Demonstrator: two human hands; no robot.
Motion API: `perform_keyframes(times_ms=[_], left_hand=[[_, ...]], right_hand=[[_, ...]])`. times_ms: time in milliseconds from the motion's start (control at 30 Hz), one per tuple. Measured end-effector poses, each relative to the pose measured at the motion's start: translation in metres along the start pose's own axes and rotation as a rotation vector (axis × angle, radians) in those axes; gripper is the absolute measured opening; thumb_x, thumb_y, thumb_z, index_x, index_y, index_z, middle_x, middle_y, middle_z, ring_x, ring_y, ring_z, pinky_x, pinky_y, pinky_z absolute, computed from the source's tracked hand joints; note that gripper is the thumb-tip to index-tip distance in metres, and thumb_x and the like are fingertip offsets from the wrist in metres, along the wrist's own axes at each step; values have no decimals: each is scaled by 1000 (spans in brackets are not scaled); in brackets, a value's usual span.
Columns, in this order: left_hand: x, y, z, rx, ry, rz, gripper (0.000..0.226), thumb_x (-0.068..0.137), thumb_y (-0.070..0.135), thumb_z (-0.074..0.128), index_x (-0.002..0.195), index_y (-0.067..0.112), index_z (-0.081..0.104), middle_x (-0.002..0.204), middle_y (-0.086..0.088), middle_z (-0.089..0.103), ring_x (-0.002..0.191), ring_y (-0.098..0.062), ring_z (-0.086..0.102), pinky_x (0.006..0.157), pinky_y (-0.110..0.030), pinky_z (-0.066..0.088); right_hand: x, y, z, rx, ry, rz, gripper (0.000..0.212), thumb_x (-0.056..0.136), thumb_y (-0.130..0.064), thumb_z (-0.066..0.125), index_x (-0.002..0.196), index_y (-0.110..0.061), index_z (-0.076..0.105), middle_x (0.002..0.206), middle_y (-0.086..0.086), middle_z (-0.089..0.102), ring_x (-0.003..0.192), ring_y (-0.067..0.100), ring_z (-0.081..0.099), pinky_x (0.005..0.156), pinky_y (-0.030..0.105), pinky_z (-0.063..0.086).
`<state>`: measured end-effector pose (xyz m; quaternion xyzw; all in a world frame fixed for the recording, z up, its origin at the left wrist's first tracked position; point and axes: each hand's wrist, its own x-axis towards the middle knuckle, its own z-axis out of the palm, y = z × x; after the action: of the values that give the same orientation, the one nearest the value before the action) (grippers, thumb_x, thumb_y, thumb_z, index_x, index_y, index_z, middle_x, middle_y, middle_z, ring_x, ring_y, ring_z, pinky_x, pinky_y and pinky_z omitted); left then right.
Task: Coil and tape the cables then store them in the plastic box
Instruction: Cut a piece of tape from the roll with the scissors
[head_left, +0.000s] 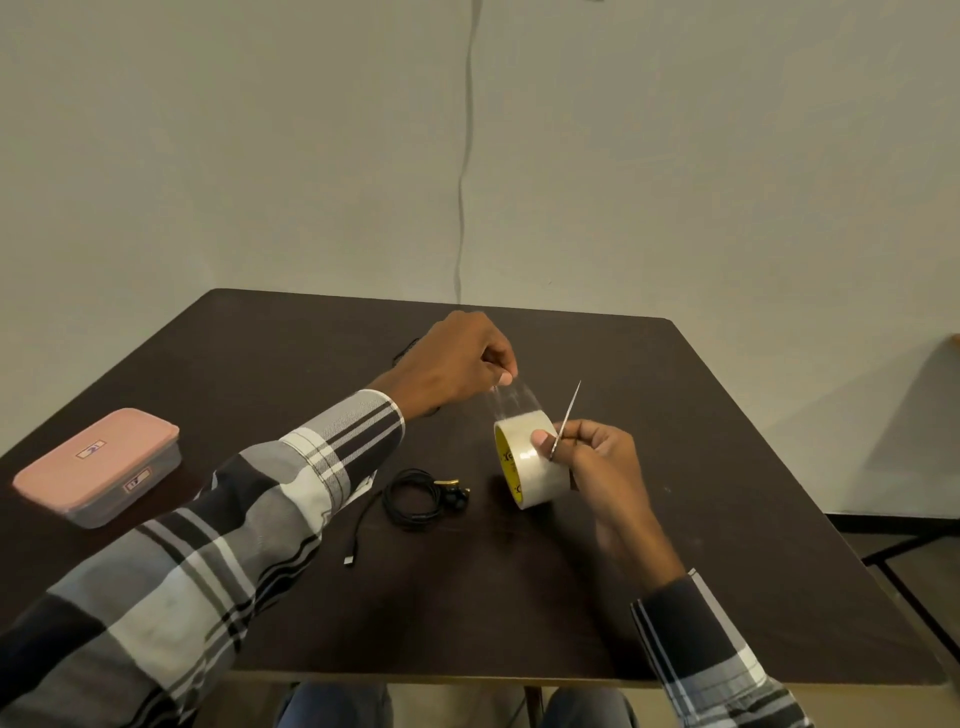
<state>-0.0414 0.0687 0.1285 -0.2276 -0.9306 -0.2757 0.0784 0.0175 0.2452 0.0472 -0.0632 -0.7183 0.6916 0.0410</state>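
Table (701, 545): dark brown, carries everything.
Cable (415, 500): black, coiled, lies near the table's middle; one loose end with a plug trails toward the near left.
Plastic box (98, 467): pink lid on, sits at the left edge, well apart from the cable.
Right hand (592, 457): grip closed round the tape roll (532, 465) and a pair of scissors (566, 418), blades pointing up and away; the roll is held on edge just right of the cable.
Left hand (457, 364): farther back, grip pinching the free end of a clear tape strip (511, 400) pulled up from the roll.
Wall (675, 156): pale, a thin cord hanging down it.
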Motion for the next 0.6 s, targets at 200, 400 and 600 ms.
perform_keyframes(times_ms=[200,400,600], left_hand=[[1,12,-8,23,-10,31,11,86,12,73,96,13,78,92,1,76,79,-5,66,68,-8,41],[4,27,-8,71,36,80,13,88,11,70,98,11,78,95,-2,76,79,-8,68,71,-11,45],[12,31,-18,55,-33,98,11,87,14,72,96,12,77,90,1,75,74,-4,62,64,-10,39]], right_hand=[[-2,-12,2,-15,18,56,12,84,-13,77,77,-5,72,72,6,73,65,13,65,56,25,51],[1,-13,5,-13,106,52,19,83,-16,78,79,2,70,75,10,72,65,17,66,58,32,53],[-1,-2,-2,-36,112,55,20,84,-23,78,86,-4,74,86,10,76,80,21,70,68,35,56]])
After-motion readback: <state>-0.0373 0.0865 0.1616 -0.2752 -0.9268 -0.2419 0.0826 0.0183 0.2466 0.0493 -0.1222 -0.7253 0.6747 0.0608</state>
